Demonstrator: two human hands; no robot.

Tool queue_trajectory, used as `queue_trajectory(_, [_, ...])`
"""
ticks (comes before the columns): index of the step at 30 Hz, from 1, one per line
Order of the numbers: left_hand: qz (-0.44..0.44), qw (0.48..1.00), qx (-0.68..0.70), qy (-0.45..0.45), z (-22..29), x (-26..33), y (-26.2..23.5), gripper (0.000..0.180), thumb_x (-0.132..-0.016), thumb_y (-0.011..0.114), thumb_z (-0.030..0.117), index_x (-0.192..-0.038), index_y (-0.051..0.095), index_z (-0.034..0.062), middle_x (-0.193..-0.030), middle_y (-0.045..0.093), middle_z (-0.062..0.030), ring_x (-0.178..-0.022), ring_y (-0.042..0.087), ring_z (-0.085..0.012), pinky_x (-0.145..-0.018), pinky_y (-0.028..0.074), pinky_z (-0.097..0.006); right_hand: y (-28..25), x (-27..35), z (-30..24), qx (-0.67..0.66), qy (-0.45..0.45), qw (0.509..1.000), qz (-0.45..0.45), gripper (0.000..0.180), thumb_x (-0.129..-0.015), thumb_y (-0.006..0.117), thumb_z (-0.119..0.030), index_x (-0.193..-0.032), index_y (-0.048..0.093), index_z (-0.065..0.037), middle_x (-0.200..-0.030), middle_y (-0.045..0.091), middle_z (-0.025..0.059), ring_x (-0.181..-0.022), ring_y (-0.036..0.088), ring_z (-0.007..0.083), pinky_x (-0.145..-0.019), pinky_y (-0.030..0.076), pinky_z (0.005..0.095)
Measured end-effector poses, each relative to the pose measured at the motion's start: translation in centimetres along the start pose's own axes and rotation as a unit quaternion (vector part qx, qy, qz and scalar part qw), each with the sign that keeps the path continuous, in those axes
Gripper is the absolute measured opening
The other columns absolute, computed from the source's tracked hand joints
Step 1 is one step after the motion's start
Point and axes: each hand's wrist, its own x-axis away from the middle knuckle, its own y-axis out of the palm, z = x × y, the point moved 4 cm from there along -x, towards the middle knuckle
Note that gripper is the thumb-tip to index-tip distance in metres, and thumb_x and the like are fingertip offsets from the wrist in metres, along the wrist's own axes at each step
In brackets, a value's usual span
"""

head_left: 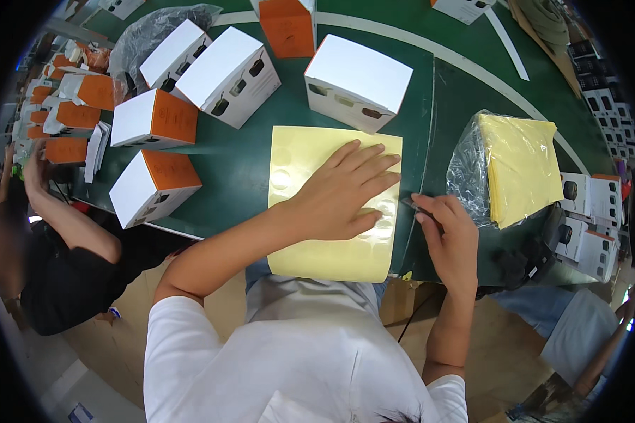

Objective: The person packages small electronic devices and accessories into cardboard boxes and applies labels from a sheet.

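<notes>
My left hand (349,187) lies flat on a pale yellow sheet of clear round stickers (310,247), its fingers spread toward the sheet's right edge. The sheet rests on the green table and reaches over its near edge. Just right of the sheet, my right hand (446,236) is pinched closed. A small see-through piece, which looks like a clear sticker (408,202), shows at its fingertips. Beyond the sheet stands a white box (360,74) with pictures of small devices on its side.
Several white and orange boxes (152,120) stand at the left, near a clear plastic bag (144,42). To the right, a stack of yellow sheets (522,169) lies partly in clear plastic. Black gear (525,261) sits by the near right edge. A co-worker's arm (74,211) reaches in at left.
</notes>
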Motion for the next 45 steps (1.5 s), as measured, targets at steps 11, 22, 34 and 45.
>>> queue_trajectory(11, [0.008,1.0,0.001,-0.018,-0.7,0.0,0.5,0.07,-0.083,0.075,0.06,-0.139,0.062,0.0184,-0.153,0.048,-0.0086,-0.148,0.038,-0.0312,-0.125,0.022,-0.056,0.7,-2.5,-1.1,0.121,-0.107,0.987,-0.025,0.031,-0.083,0.069,0.002,-0.107,0.078,-0.015,-0.089,0.064,0.0037,-0.079,0.062,0.0248,-0.075,0.044,0.0389])
queue_trajectory(22, [0.016,1.0,0.001,-0.019,-0.8,0.1,0.5,0.07,-0.083,0.074,0.059,-0.138,0.062,0.018,-0.153,0.048,-0.0086,-0.147,0.038,-0.0306,-0.125,0.022,-0.056,1.1,-2.8,-1.3,0.135,-0.07,0.987,-0.047,0.028,-0.082,0.069,0.002,-0.102,0.079,-0.014,-0.088,0.062,0.0029,-0.081,0.063,0.0248,-0.075,0.043,0.0397])
queue_trajectory(34, [0.011,1.0,0.004,-0.019,-0.7,0.1,0.5,0.071,-0.083,0.074,0.06,-0.14,0.061,0.0182,-0.154,0.047,-0.0092,-0.148,0.038,-0.0309,-0.125,0.021,-0.057,1.7,-2.6,-2.3,0.154,-0.095,0.983,-0.008,0.015,-0.078,0.082,-0.016,-0.093,0.077,-0.013,-0.084,0.062,0.0019,-0.078,0.063,0.0219,-0.073,0.039,0.0381])
queue_trajectory(45, [-0.01,0.998,-0.061,-0.014,-0.7,-0.5,1.4,0.093,-0.087,0.064,0.071,-0.151,0.048,0.0058,-0.165,0.035,-0.012,-0.156,0.024,-0.0317,-0.127,0.014,-0.057,0.4,-2.3,-0.9,0.077,-0.012,0.997,0.002,0.013,-0.078,0.084,-0.015,-0.084,0.074,-0.012,-0.082,0.064,0.0,-0.071,0.061,0.0196,-0.073,0.036,0.0347])
